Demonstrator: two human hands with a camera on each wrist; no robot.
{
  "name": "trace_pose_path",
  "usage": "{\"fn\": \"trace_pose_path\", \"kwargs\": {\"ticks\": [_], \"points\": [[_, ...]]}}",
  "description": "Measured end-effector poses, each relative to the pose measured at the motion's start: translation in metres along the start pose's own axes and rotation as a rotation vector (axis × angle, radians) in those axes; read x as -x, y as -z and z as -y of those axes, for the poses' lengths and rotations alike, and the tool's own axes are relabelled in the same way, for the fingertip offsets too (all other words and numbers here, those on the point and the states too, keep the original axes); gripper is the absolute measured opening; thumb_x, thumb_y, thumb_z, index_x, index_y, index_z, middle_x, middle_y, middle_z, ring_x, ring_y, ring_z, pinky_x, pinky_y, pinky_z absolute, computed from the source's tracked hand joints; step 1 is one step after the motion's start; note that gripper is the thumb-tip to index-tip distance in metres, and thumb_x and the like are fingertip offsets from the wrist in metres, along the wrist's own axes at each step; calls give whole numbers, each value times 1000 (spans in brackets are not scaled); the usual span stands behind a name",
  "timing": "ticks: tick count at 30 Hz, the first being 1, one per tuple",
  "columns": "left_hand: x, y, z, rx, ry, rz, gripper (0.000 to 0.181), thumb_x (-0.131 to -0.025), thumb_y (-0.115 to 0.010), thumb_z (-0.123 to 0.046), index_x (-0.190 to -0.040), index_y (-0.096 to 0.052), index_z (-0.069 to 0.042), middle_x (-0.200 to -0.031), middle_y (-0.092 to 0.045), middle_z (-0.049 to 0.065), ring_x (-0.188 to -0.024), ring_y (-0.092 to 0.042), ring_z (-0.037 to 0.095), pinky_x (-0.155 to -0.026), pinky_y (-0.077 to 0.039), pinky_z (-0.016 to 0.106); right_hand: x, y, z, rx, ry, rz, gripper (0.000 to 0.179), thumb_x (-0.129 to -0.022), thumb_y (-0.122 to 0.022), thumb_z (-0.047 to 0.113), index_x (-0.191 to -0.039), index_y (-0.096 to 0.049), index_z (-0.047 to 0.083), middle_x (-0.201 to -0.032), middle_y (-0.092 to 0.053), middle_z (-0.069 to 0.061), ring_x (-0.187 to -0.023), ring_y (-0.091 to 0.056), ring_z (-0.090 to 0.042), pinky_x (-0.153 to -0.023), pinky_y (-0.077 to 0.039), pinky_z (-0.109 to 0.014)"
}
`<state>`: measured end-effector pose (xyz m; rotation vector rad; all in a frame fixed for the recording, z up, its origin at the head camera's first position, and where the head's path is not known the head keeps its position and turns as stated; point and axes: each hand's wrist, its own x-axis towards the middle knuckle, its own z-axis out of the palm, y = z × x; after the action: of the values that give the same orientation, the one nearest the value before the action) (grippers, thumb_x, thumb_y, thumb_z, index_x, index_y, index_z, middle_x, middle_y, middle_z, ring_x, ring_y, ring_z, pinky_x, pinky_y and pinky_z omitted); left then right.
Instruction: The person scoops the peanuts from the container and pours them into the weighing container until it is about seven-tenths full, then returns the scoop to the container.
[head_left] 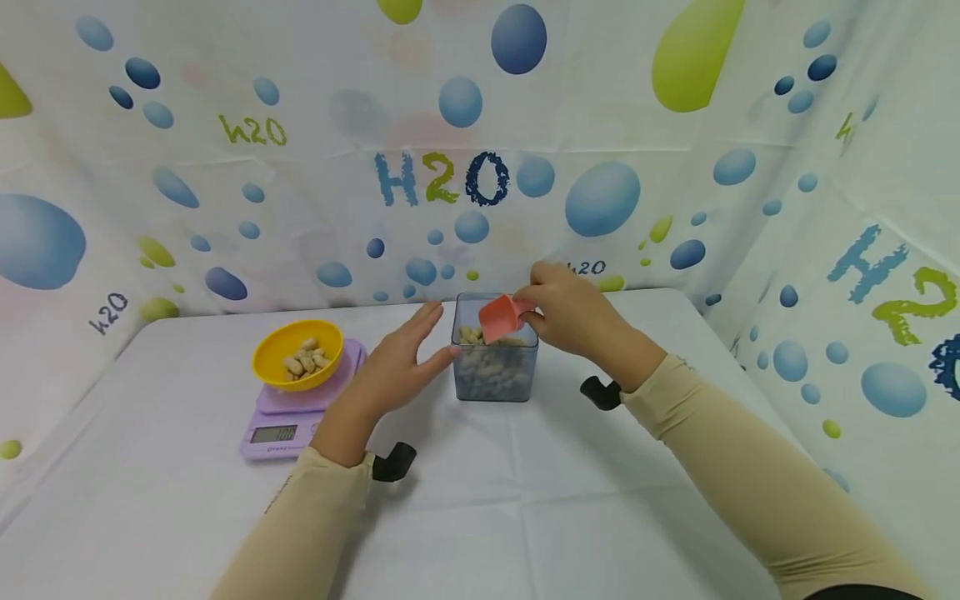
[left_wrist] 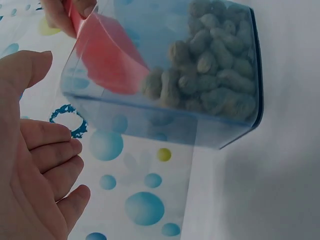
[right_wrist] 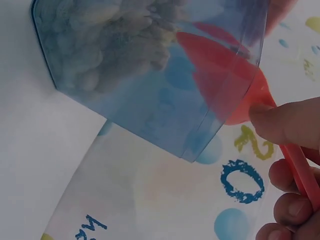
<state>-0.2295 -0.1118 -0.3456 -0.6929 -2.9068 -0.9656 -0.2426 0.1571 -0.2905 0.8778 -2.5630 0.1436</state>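
Observation:
A clear bluish square container (head_left: 495, 379) holds many peanuts (left_wrist: 220, 60) in their shells. My right hand (head_left: 568, 312) grips the handle of a red scoop (head_left: 497, 320), whose bowl dips inside the container's mouth near the peanuts. In the right wrist view the thumb and curled fingers (right_wrist: 292, 200) wrap the scoop's handle. My left hand (head_left: 401, 362) is held at the container's left side with its fingers extended and nothing in it. In the left wrist view a gap shows between that hand (left_wrist: 35, 165) and the container wall (left_wrist: 125, 117).
Left of the container, a purple kitchen scale (head_left: 281, 429) with a lit digital display carries a yellow bowl (head_left: 264, 364) with several peanuts (head_left: 303, 361) in it. A white cloth (head_left: 480, 533) covers the table, and a dotted printed curtain (head_left: 315, 208) hangs behind.

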Motion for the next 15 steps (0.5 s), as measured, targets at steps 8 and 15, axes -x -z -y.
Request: {"fn": "trace_pose_path", "kwargs": {"ticks": [8, 15], "points": [[-6, -16, -4, 27, -27, -24, 73, -98, -50, -54, -158, -22, -24, -165, -18, -6, -151, -23, 22, -119, -27, 50, -4, -9, 7, 87, 93, 2, 16, -87, -71, 4, -96, -80, 13, -79, -56, -4, -73, -49, -21, -63, -45, -27], [-8, -18, -6, 22, -70, -79, 65, -102, -47, -48, -156, -29, -16, -163, -24, -4, -150, -25, 20, -120, -26, 47, -7, -12, 7, 128, 125, -21, 20, -82, -75, 1, -97, -81, 13, -80, -61, -5, -73, -51, -22, -64, -47, -28]]}}
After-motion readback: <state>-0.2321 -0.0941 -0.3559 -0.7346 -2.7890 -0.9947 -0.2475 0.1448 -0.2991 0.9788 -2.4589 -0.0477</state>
